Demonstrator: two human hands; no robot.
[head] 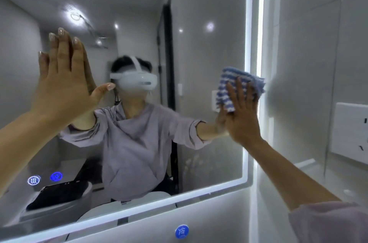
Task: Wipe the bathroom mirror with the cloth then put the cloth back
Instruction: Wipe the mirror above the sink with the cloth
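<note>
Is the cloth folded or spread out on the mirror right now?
Folded. The striped cloth is a compact pad with layered edges showing at its right side, pressed against the mirror under the flat right hand.

Glossy grey tiled wall (pixel 310 23) at 2 o'clock, white socket plate (pixel 350 129) at 4 o'clock, bright white light strip (pixel 261 23) upright at 1 o'clock, round blue sticker (pixel 182 231) at 6 o'clock.
</note>
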